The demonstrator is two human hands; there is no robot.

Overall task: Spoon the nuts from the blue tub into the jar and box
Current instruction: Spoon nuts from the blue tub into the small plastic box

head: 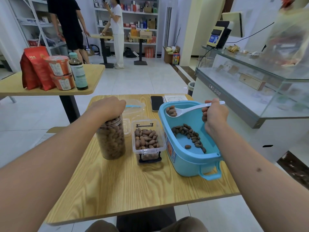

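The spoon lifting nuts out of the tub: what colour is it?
White. The spoon shows clearly in the head view, against the blue tub.

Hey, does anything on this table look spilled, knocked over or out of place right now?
Nothing stands out. The jar, box and blue tub sit upright, and no nuts lie loose on the table.

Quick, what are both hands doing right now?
Left hand: rests on top of the jar, fingers curled over its rim.
Right hand: holds the white spoon, which has nuts in it, over the blue tub.
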